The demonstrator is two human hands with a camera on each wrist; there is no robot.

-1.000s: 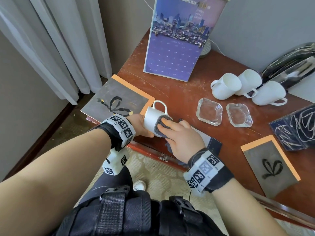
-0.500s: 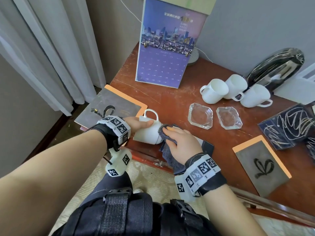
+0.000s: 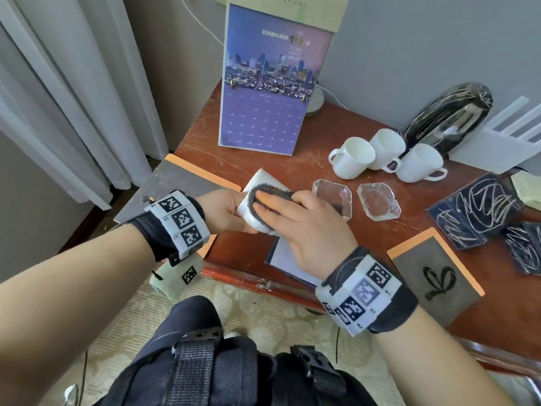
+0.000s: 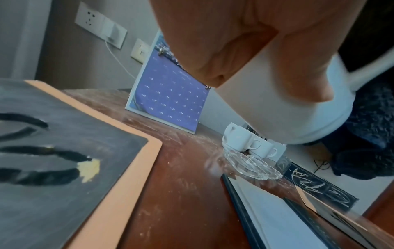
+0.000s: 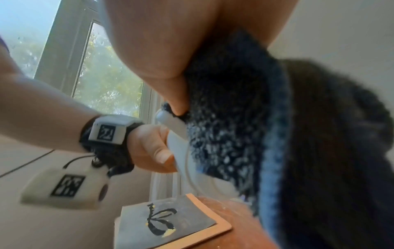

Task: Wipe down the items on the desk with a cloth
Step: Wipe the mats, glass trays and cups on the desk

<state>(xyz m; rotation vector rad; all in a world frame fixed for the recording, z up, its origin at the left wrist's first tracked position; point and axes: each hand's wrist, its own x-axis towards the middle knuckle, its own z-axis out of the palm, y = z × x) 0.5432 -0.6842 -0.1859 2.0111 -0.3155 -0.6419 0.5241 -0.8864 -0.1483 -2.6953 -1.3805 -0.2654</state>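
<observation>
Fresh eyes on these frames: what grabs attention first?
At the desk's front edge, the left hand grips a tipped white cup while the right hand presses a dark cloth into its mouth. Behind them a tall purple calendar stands upright, with three more white cups clustered to its right.

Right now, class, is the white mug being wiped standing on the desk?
No, the left hand holds the white mug lifted off the desk while the right hand presses the dark cloth into it.
</observation>
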